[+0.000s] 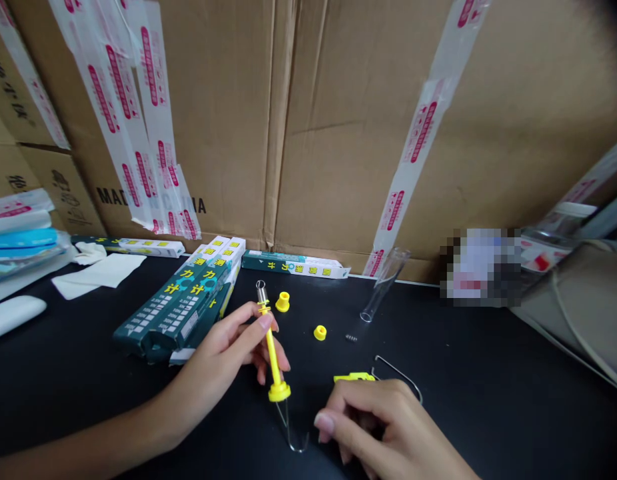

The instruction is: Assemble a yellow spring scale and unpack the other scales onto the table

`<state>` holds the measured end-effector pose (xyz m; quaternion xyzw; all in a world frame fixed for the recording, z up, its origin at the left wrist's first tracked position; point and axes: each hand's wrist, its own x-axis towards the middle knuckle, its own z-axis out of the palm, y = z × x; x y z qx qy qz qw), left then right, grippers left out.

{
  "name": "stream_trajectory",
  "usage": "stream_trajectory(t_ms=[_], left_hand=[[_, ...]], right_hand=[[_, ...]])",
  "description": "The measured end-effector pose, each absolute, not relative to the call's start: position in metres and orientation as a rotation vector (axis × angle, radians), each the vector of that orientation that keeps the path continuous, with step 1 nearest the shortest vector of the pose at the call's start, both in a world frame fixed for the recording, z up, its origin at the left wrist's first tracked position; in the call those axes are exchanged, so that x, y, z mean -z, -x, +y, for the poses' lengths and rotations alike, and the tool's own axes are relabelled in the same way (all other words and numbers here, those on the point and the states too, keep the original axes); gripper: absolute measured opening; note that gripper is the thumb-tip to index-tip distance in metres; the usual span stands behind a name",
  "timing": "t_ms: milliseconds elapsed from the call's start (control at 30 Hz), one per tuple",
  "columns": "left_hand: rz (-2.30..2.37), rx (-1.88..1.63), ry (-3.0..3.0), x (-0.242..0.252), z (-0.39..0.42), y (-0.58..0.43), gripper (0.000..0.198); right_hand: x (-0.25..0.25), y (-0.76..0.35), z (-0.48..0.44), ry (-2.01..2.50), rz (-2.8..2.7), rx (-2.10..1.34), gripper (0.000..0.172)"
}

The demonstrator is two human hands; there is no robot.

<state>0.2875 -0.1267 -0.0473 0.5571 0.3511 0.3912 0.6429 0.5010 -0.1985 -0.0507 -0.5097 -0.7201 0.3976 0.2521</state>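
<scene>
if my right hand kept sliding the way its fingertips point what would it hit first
Most likely the metal hook below the yellow rod that the left hand holds; it lies just left of the fingertips of the right hand, though depth is unclear.

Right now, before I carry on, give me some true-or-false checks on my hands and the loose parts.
The left hand holds the yellow rod. True.
Two yellow caps lie loose on the black table. True.
The clear tube is in the right hand. False: it lies on the table by the cardboard, apart from both hands.
The small spring sits on the rod. False: it lies loose near the tube's mouth.
The green boxes lie left of the rod. True.
</scene>
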Motion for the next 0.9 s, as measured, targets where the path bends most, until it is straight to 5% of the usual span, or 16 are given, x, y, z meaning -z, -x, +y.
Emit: stream_trajectory(t_ms=[367,900], left_hand=[[0.923,-0.749,-1.438,0.048,-0.133,-0.287,0.041],[0.957,-0.617,-1.636,0.054,-0.131,-0.284,0.046]], right_hand=[[0.034,-0.546,-0.190,1.124,-2.376,0.035,0.025],[0.048,-0.535,-0.186,1.064,-2.475,0.019,0.026]])
